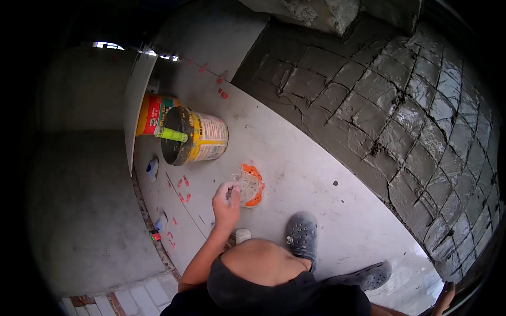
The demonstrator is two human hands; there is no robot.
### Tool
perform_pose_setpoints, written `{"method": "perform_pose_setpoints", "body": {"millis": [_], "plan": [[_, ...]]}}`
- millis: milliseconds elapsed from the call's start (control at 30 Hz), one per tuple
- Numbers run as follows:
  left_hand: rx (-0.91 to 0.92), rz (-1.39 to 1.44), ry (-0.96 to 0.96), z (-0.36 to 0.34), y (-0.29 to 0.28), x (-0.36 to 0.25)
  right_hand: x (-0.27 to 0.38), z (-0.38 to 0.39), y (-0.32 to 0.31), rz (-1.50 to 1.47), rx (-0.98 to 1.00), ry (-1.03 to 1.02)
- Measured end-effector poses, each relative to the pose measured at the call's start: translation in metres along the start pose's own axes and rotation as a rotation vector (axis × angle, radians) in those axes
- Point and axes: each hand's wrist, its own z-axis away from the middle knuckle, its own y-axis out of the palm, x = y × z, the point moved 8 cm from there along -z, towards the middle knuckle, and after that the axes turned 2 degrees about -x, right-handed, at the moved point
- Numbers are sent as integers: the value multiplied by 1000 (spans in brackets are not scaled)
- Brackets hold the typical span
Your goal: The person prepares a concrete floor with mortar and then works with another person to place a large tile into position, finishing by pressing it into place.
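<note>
Mortar (363,110), wet, grey and scored into a rough grid, is left uncovered across the upper right, while pale tiles (295,158) are laid up to its edge and beneath the person. By these signs the work may be judged partly done: the tiled stretch is down, with red wedges (223,94) set along its seams, and the scored bed is not yet covered. Whether the newest tile is levelled cannot be told. An open orange-and-clear bag (253,190) of small clear pieces is placed on the tile ahead of the knee (263,263), and its near side is met by the left hand (226,203). There the fingers are curled in toward the thumb; whether a piece is pinched between them cannot be made out. The right hand (445,298) is only partly shown at the lower right, by the tile's corner, and the set of its fingers cannot be told. Farther off, a black-and-yellow tub (208,137) is seen lying tipped or leaning, with a lime-green handle (171,135) at its mouth, beside a red-and-yellow bucket (152,115).
</note>
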Motion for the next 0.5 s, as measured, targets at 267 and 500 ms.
{"method": "perform_pose_setpoints", "body": {"millis": [267, 500], "plan": [[361, -669, 58, -28, 81, 82, 228, 39, -8, -472, 254, 5], [333, -583, 75, -30, 71, 86, 337, 37, -57, -697, 290, -178]]}}
